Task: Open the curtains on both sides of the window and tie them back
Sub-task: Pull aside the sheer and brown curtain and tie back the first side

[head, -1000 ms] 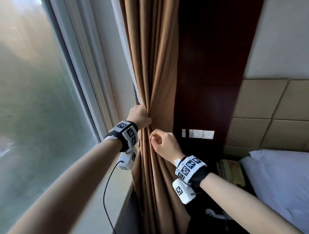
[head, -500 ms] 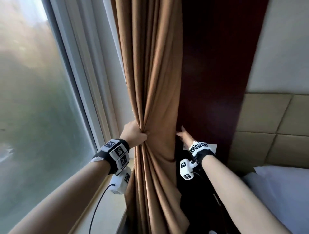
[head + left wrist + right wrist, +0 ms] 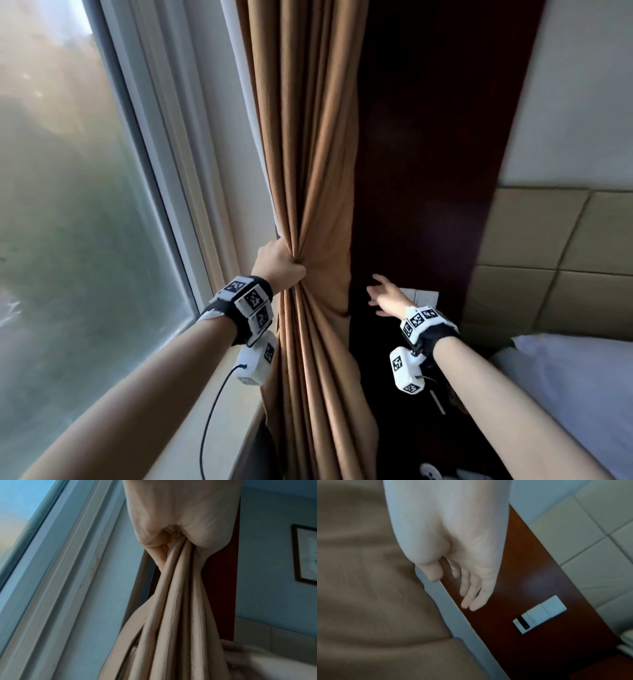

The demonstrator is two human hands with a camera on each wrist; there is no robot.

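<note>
A brown curtain (image 3: 308, 154) hangs bunched at the right side of the window (image 3: 68, 205). My left hand (image 3: 279, 265) grips the gathered folds at mid height, and in the left wrist view the curtain (image 3: 173, 601) fans out below the fist of that left hand (image 3: 171, 534). My right hand (image 3: 385, 296) is open, fingers stretched toward the dark wood panel (image 3: 428, 171) just right of the curtain's edge. From the right wrist view, the right hand (image 3: 467, 588) holds nothing and the curtain (image 3: 368, 588) lies to its left. No tieback shows.
White wall switches (image 3: 539, 614) sit on the wood panel beside my right hand. A padded beige headboard (image 3: 548, 260) and a white pillow (image 3: 575, 394) fill the lower right. The window sill (image 3: 219, 428) runs below my left arm. A framed picture (image 3: 305, 554) hangs on the far wall.
My right hand has let go of the curtain, opened, and reached right toward the wood panel. The left hand keeps its grip on the gathered folds.
</note>
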